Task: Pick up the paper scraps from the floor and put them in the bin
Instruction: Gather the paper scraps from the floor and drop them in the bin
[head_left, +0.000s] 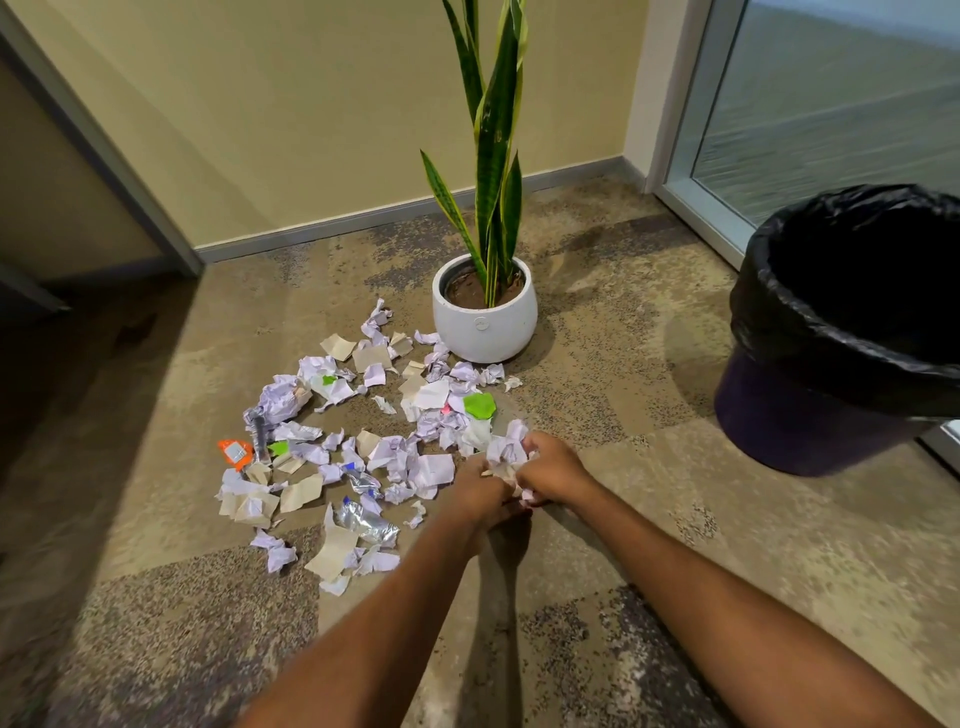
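Observation:
Several crumpled white, beige and green paper scraps (363, 441) lie scattered on the carpet in front of me. At the right edge of the pile, both hands come together around a bunch of crumpled white scraps (506, 449). My left hand (480, 491) grips it from the left with curled fingers, and my right hand (553, 470) grips it from the right. The bin (831, 332), dark with a black plastic liner, stands open on the floor at the right, well apart from my hands.
A white pot with a tall snake plant (485, 312) stands just behind the scraps. A crushed plastic bottle (371, 522) and an orange wrapper (235, 453) lie among the paper. A glass door frame (696, 208) runs behind the bin.

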